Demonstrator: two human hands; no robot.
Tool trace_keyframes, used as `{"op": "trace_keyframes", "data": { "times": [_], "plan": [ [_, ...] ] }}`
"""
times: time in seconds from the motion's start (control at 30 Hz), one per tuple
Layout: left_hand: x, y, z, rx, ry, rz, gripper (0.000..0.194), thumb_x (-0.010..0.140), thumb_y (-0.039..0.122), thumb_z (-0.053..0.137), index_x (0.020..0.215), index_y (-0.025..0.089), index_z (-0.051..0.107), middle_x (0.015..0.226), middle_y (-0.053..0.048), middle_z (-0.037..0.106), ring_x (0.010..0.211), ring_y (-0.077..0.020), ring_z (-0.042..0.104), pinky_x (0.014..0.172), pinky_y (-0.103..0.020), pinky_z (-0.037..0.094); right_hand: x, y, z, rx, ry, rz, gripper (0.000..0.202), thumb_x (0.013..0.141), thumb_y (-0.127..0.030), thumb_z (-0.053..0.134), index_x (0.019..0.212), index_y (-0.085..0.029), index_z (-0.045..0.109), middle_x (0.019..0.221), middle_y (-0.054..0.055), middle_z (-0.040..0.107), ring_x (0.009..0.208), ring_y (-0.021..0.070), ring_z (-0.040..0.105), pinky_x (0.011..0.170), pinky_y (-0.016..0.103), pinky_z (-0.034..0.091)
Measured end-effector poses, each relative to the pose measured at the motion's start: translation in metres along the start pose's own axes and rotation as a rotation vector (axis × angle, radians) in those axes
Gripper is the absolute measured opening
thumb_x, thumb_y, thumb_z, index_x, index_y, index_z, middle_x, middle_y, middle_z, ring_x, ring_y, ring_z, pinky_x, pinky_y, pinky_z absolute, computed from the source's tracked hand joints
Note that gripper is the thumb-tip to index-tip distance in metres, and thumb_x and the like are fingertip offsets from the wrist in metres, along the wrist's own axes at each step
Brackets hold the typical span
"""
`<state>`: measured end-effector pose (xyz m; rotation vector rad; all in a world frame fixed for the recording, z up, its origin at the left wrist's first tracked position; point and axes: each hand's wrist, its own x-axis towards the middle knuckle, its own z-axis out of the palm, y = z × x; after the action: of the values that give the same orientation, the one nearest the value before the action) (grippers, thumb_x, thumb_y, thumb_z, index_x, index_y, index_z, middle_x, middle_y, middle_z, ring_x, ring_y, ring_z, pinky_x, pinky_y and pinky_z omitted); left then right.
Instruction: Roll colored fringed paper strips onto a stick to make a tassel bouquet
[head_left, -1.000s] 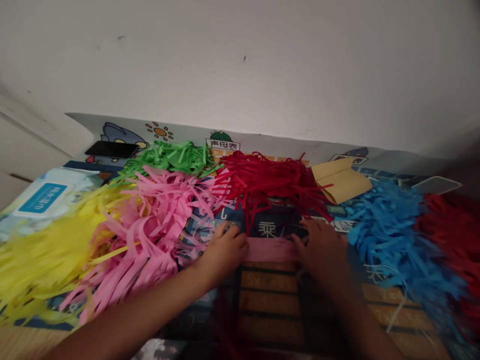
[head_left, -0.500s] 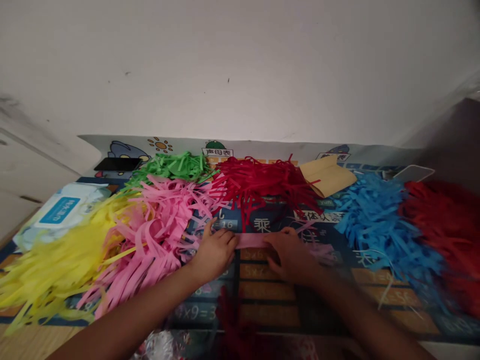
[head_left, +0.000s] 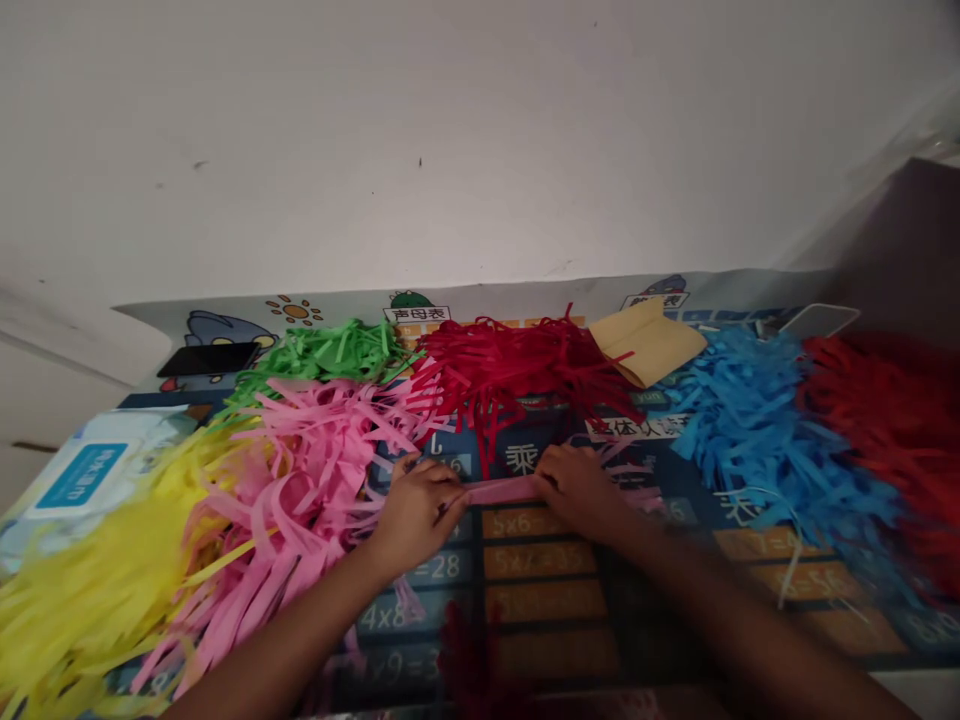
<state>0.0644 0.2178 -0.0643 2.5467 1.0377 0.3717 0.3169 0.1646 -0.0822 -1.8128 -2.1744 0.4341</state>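
A pink paper strip is stretched between my two hands above the printed mat. My left hand pinches its left end between thumb and fingers. At the other end, my right hand has its fingers closed on the strip. Left of my left hand lies a heap of pink fringed paper. Lilac paper fringe shows beside my right hand, partly hidden by it. Dark red fringed paper lies just beyond both hands.
Yellow fringe, a wipes packet, green fringe and a black phone lie on the left. Folded tan paper, blue fringe and red fringe lie on the right. A white wall rises behind.
The pink strip looks narrower between my hands, and my left thumb now shows across its end. My right hand is slightly higher and more closed. The view has shifted a little.
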Motion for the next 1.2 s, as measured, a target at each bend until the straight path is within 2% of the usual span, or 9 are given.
{"op": "trace_keyframes", "data": {
  "times": [0.37, 0.6, 0.67, 0.77, 0.83, 0.93, 1.0, 1.1, 1.2],
  "plan": [
    [0.012, -0.004, 0.013, 0.105, -0.023, -0.091, 0.029, 0.086, 0.024, 0.057, 0.058, 0.019, 0.058, 0.064, 0.0, 0.06, 0.073, -0.0195, 0.054, 0.077, -0.038, 0.031, 0.004, -0.001, 0.005, 0.009, 0.029, 0.031, 0.016, 0.084, -0.019, 0.063, 0.067, -0.017, 0.062, 0.075, 0.001, 0.06, 0.076, 0.017, 0.054, 0.071, 0.032, 0.026],
    [0.012, -0.004, 0.014, 0.111, 0.003, -0.126, 0.018, 0.084, 0.023, 0.059, 0.067, 0.02, 0.061, 0.068, -0.001, 0.063, 0.076, -0.0197, 0.054, 0.079, -0.039, 0.032, 0.006, 0.002, 0.011, -0.014, 0.026, 0.025, 0.021, 0.084, -0.022, 0.063, 0.064, -0.018, 0.059, 0.073, 0.0, 0.058, 0.074, 0.0175, 0.053, 0.071, 0.033, 0.026],
    [0.01, -0.005, 0.014, 0.097, 0.034, -0.085, 0.007, 0.085, 0.021, 0.06, 0.08, 0.022, 0.065, 0.079, -0.001, 0.066, 0.082, -0.0204, 0.056, 0.083, -0.04, 0.032, 0.006, 0.004, 0.012, 0.0, 0.046, 0.039, 0.02, 0.083, -0.022, 0.062, 0.064, -0.018, 0.058, 0.072, 0.0, 0.058, 0.073, 0.0173, 0.053, 0.07, 0.033, 0.027],
    [0.007, -0.004, 0.013, 0.159, 0.107, 0.058, 0.017, 0.086, 0.016, 0.059, 0.088, 0.03, 0.068, 0.093, 0.0, 0.067, 0.095, -0.0222, 0.055, 0.095, -0.046, 0.028, -0.001, 0.004, 0.009, -0.01, 0.194, 0.039, 0.009, 0.083, -0.021, 0.063, 0.074, -0.018, 0.061, 0.082, 0.004, 0.063, 0.079, 0.0197, 0.055, 0.073, 0.034, 0.029],
    [0.004, 0.0, 0.013, 0.255, 0.115, 0.119, 0.021, 0.087, 0.012, 0.058, 0.087, 0.031, 0.068, 0.095, 0.001, 0.067, 0.099, -0.0229, 0.053, 0.101, -0.048, 0.023, -0.008, 0.002, 0.004, -0.061, 0.271, -0.084, 0.004, 0.086, -0.023, 0.063, 0.084, -0.02, 0.064, 0.093, 0.005, 0.066, 0.089, 0.0226, 0.054, 0.082, 0.038, 0.029],
    [0.001, 0.01, 0.013, 0.37, 0.033, 0.192, 0.017, 0.087, 0.013, 0.055, 0.091, 0.025, 0.066, 0.092, -0.001, 0.067, 0.099, -0.0236, 0.052, 0.106, -0.049, 0.02, -0.015, 0.0, 0.0, -0.167, 0.193, -0.357, 0.008, 0.093, -0.024, 0.058, 0.093, -0.024, 0.066, 0.094, 0.002, 0.069, 0.097, 0.0225, 0.053, 0.091, 0.042, 0.024],
    [0.002, 0.017, 0.012, 0.402, -0.006, 0.225, 0.014, 0.089, 0.017, 0.053, 0.089, 0.022, 0.066, 0.087, -0.003, 0.066, 0.098, -0.0249, 0.052, 0.107, -0.05, 0.019, -0.014, 0.001, 0.001, -0.246, 0.153, -0.433, 0.012, 0.095, -0.019, 0.055, 0.093, -0.023, 0.066, 0.09, 0.002, 0.07, 0.098, 0.0214, 0.053, 0.093, 0.043, 0.024],
    [0.006, 0.022, 0.012, 0.446, -0.015, 0.226, 0.021, 0.093, 0.025, 0.047, 0.084, 0.022, 0.066, 0.081, -0.005, 0.064, 0.098, -0.0266, 0.051, 0.108, -0.051, 0.02, -0.005, 0.002, 0.0, -0.3, 0.15, -0.414, 0.015, 0.095, -0.016, 0.054, 0.088, -0.022, 0.066, 0.086, 0.002, 0.069, 0.095, 0.0206, 0.053, 0.092, 0.042, 0.024],
    [0.011, 0.022, 0.015, 0.494, -0.005, 0.238, 0.022, 0.093, 0.019, 0.047, 0.083, 0.022, 0.066, 0.078, -0.004, 0.062, 0.094, -0.0252, 0.051, 0.108, -0.051, 0.022, 0.002, -0.006, -0.004, -0.311, 0.14, -0.335, 0.012, 0.093, -0.02, 0.057, 0.085, -0.022, 0.066, 0.088, 0.003, 0.068, 0.093, 0.0215, 0.052, 0.088, 0.042, 0.026]
  ]
}}
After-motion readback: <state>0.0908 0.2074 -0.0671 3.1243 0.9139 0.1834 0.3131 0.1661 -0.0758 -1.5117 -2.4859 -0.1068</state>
